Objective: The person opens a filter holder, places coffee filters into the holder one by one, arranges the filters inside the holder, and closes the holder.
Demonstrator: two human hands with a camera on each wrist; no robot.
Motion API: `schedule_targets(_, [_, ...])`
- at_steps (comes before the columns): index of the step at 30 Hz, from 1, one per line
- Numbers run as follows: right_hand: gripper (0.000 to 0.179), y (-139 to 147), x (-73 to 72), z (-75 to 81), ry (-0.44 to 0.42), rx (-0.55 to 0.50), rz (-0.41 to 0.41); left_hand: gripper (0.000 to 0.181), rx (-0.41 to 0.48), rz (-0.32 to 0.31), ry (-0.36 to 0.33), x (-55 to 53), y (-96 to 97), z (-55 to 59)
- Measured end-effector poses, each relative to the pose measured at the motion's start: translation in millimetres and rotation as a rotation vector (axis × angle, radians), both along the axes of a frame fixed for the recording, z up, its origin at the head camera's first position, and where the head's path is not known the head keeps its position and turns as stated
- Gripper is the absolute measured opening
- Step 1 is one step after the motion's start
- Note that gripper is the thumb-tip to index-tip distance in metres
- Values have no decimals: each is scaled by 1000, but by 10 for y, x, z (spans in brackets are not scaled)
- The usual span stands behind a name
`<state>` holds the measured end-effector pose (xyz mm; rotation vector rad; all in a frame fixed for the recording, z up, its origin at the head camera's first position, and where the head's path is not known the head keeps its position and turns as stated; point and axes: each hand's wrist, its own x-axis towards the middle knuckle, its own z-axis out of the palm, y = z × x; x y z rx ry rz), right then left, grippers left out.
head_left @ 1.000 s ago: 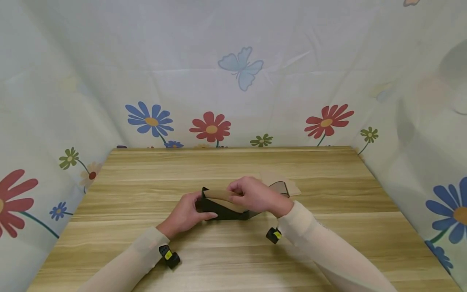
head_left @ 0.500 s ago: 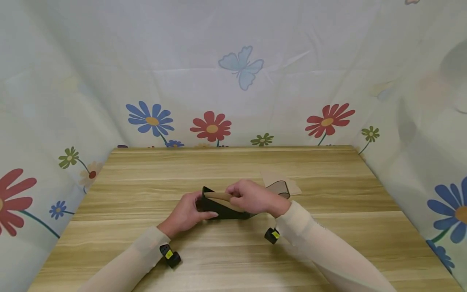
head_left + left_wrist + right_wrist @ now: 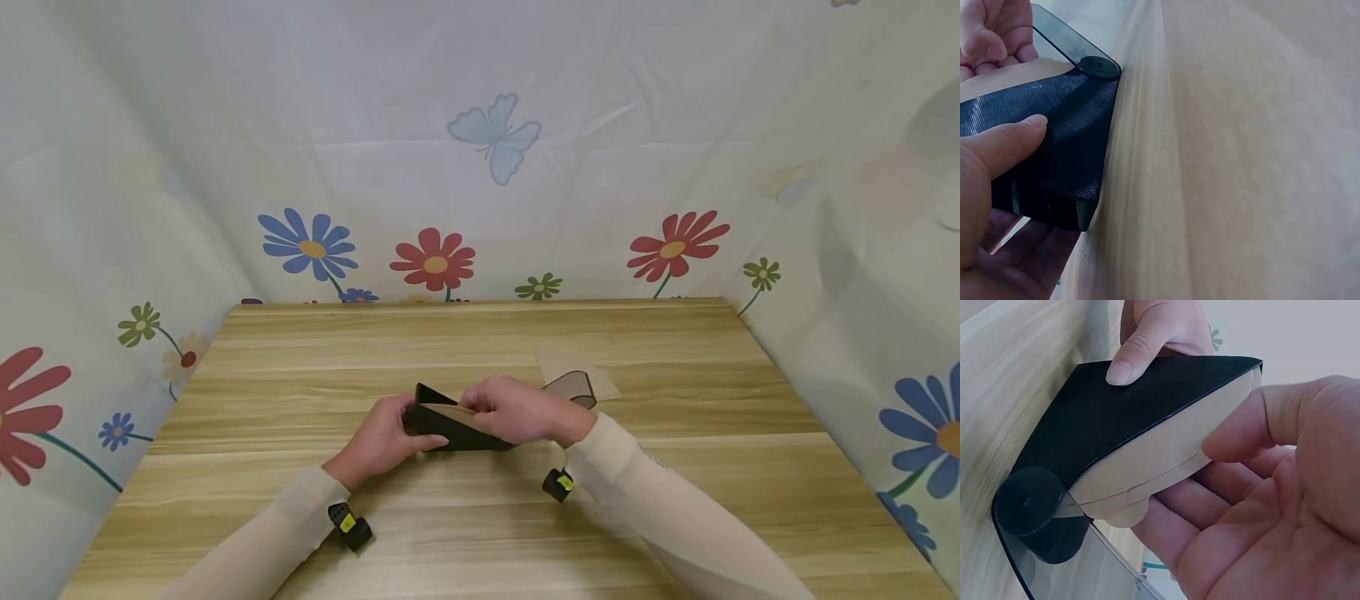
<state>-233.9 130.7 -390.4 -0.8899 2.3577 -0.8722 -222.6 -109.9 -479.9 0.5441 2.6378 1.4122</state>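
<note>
Near the middle of the table, my left hand (image 3: 386, 442) grips a black ribbed holder (image 3: 457, 433), thumb over its near face and fingers on the far side. A stack of brown paper coffee filters (image 3: 1166, 450) sits in the holder, its curved edge sticking out of the opening in the right wrist view. My right hand (image 3: 517, 408) pinches that stack, thumb on one face and fingers behind. A see-through lid (image 3: 572, 386) swings out on a round hinge (image 3: 1029, 500) at the holder's right end. The right hand hides part of the lid in the head view.
Behind the lid, a loose piece of brown paper (image 3: 603, 385) lies flat on the wood-grain table (image 3: 337, 350). A white curtain (image 3: 360, 167) printed with flowers and a butterfly hangs along the back and both sides.
The brown coffee filters have sunk lower into the black holder. My right hand has shifted slightly left and down with them, while the left hand has stayed in place.
</note>
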Motion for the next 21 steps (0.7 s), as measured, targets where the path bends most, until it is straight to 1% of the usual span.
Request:
schedule_targets(3, [17, -5, -2, -17, 26, 9, 24, 40, 5, -4, -1, 1, -2, -5])
schedule_targets(7, [14, -21, -8, -47, 46, 12, 32, 41, 13, -9, -5, -1, -7, -11])
schedule_targets(14, [14, -69, -16, -104, 75, 40, 53, 42, 16, -10, -5, -11, -13, -31])
schedule_targets(21, [15, -111, -4, -114, 68, 74, 32, 41, 6, -14, 5, -18, -16, -36])
